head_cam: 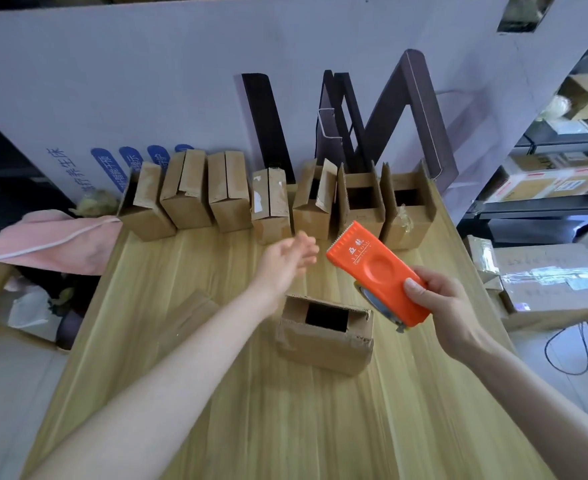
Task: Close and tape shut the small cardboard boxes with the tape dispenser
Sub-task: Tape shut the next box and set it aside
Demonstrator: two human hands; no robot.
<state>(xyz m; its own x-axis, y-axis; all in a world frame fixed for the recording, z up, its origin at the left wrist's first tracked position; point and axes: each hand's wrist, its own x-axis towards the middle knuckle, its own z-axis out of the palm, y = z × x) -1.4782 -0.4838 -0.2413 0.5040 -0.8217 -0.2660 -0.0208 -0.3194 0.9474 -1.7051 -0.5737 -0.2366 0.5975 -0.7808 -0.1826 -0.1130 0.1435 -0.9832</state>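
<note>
A small cardboard box (323, 344) stands open-topped in the middle of the wooden table (251, 410). My right hand (445, 306) grips an orange tape dispenser (379, 271) above and to the right of that box, its toothed edge pointing away from me. My left hand (287, 261) is stretched forward with relaxed fingers, holding nothing, between the near box and a row of several small boxes (230, 195) along the far edge. The left boxes of the row have flaps folded down; the right two (362, 199) stand open.
A white printed board (147, 81) and dark angled panels (407, 116) stand behind the row. A pink cloth (53, 237) lies on a chair at the left. Shelves and large cartons (555, 282) fill the right side. A flat cardboard piece (188, 317) lies left of the near box.
</note>
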